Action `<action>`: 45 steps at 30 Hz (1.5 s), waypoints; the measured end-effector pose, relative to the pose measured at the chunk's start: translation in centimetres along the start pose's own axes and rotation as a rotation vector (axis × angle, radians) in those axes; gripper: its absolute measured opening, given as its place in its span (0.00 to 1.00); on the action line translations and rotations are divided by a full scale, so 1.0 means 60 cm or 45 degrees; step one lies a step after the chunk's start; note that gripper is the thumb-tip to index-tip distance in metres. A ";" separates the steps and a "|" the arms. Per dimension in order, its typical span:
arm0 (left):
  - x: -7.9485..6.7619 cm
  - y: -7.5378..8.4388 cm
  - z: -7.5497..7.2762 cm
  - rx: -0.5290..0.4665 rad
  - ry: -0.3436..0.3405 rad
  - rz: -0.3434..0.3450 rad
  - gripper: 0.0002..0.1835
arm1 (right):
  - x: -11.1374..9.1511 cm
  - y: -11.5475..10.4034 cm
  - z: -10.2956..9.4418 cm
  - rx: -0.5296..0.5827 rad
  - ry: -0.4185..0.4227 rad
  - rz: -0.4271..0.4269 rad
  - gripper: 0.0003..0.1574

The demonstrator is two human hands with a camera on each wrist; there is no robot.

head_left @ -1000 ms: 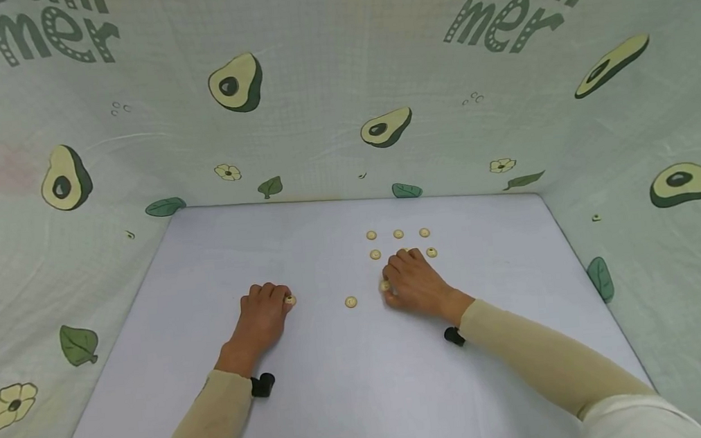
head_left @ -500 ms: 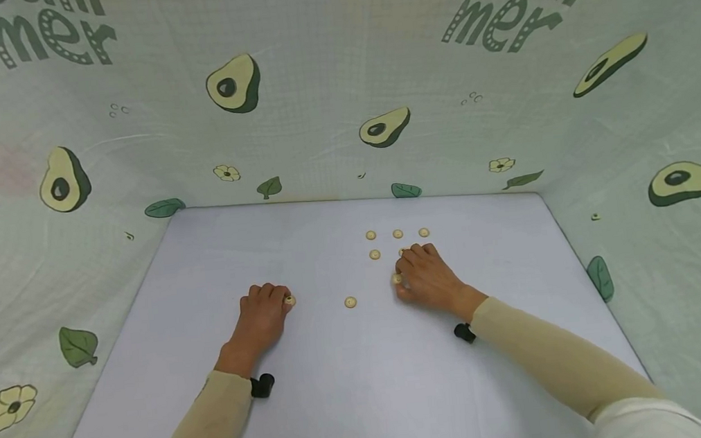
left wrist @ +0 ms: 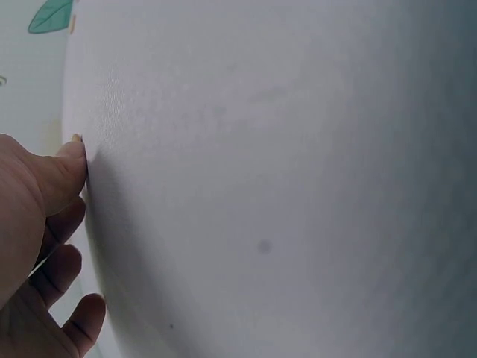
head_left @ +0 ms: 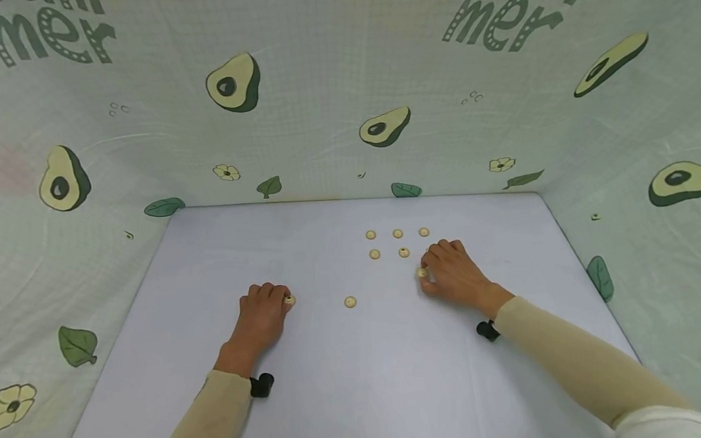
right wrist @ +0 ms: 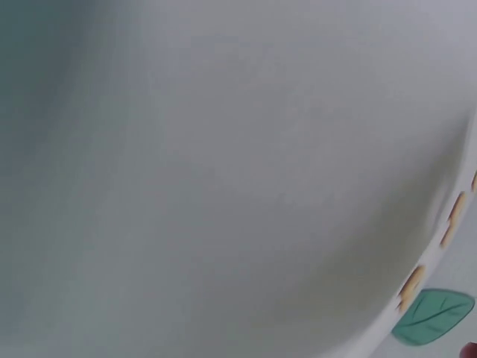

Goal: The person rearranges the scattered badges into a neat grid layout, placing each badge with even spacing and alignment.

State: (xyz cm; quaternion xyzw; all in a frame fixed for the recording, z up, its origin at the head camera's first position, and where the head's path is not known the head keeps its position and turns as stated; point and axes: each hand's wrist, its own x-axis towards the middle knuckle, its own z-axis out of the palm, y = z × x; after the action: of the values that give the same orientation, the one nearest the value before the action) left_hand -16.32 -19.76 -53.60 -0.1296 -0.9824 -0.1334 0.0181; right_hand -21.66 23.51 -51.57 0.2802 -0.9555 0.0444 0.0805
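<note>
In the head view, several small round cream-yellow discs with dark markings on their faces lie on the white table; their exact kind is too small to tell. My left hand [head_left: 264, 317] rests at left of centre, pinching one disc [head_left: 290, 299] between thumb and forefinger. At the right, my right hand [head_left: 455, 276] pinches another disc [head_left: 421, 272] at its thumb side. Just beyond its fingers, the row's right end is mostly hidden. A single disc [head_left: 350, 302] lies between the hands. In the left wrist view, my thumb and curled fingers show at the left edge.
Three discs form a far row, its middle one a disc [head_left: 398, 233]; a nearer row includes another disc [head_left: 404, 252]. The white table [head_left: 365, 385] meets a pale green avocado-print cloth [head_left: 316, 111] behind and at both sides. Each wrist wears a small black camera [head_left: 261, 385].
My right hand has moved right and slightly away with its disc, along the near row, uncovering the row's middle disc and covering its right end. My left hand has stayed in place.
</note>
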 end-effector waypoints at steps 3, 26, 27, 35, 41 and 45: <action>0.000 0.001 0.000 0.004 -0.002 0.002 0.11 | -0.012 0.014 -0.003 0.018 0.013 0.012 0.14; 0.000 0.005 -0.008 -0.019 -0.024 -0.020 0.11 | -0.041 0.053 0.001 0.053 -0.059 0.057 0.12; 0.000 0.005 -0.008 -0.016 -0.020 -0.018 0.11 | -0.041 0.053 0.002 0.053 -0.063 0.057 0.12; 0.000 0.005 -0.006 -0.009 -0.003 -0.009 0.11 | -0.041 0.050 0.000 0.064 -0.084 0.061 0.13; 0.000 0.004 -0.005 -0.007 0.001 -0.009 0.11 | -0.041 0.051 0.002 0.063 -0.091 0.067 0.13; 0.000 0.004 -0.004 -0.012 0.001 -0.009 0.11 | -0.041 0.053 0.004 0.059 -0.100 0.070 0.13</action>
State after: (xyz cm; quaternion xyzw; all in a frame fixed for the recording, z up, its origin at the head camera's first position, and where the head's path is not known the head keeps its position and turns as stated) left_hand -16.26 -19.63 -53.30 -0.1261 -0.9822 -0.1379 0.0174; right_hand -21.34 27.45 -52.36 0.2573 -0.9640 0.0576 0.0350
